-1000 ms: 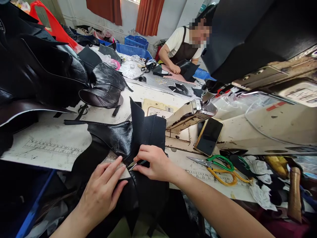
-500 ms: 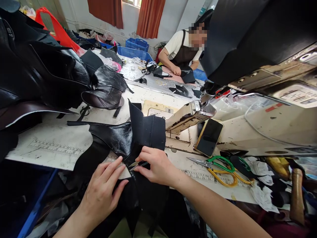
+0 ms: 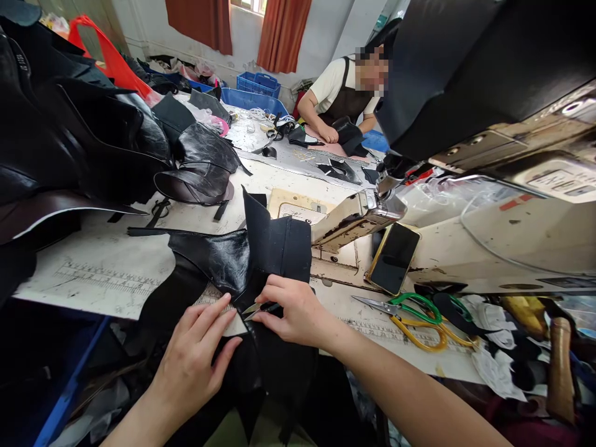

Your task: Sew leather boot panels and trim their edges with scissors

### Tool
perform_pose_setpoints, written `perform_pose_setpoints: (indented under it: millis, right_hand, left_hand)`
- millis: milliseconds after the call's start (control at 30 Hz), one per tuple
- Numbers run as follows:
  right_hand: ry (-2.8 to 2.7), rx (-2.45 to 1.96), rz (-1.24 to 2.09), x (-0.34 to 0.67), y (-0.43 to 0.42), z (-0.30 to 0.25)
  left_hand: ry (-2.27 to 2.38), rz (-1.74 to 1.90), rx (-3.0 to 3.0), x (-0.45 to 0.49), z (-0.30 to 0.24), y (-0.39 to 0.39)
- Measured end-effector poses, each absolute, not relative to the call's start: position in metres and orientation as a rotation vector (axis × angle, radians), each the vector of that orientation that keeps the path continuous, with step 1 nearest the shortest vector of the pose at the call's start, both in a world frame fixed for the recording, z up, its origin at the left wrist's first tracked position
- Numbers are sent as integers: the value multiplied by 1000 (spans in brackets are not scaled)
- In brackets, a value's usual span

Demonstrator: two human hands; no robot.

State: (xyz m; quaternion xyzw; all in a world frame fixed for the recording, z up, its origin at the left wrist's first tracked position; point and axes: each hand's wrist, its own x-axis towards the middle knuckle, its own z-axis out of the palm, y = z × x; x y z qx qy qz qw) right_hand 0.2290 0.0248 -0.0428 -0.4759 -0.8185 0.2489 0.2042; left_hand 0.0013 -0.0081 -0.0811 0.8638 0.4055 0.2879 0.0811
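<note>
Thread snips [image 3: 252,310] are pinched in my right hand [image 3: 291,313], their two pointed blades aimed left and slightly apart. Their tips meet a seam of the black leather piece [image 3: 223,254], which spreads over the table and hangs past its front edge. My left hand [image 3: 198,341] lies with its fingers stretched out, fingertips touching the leather just left of the blades. My right fingers hide most of the snips' handle. Part of the leather rests against the sewing machine's post bed [image 3: 356,217].
Right of the post lie a phone [image 3: 393,257] and scissors [image 3: 410,316] with green and yellow handles. The machine head [image 3: 521,136] overhangs the upper right. Black leather pieces [image 3: 88,130] pile up at left. Across the table a person [image 3: 342,93] handles black pieces.
My hands, the snips and the leather look almost unmoved. Across the table, the person's black piece has been lifted and bent a little.
</note>
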Motion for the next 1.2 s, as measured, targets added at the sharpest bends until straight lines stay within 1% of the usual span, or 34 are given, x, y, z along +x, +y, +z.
perform_pose_setpoints:
  millis: [1000,1100,1200]
  right_hand:
    - [-2265,-1343,725,225,24,-42]
    - [-2178,-1304,805,223,24,-41]
    - [-1955,-1233,1029,225,26,-41]
  left_hand:
    - [1232,884,2539,3,-79,-10]
    - [1231,909,2522,4,-79,-9]
    - [1238,923,2476,4,-78,-9]
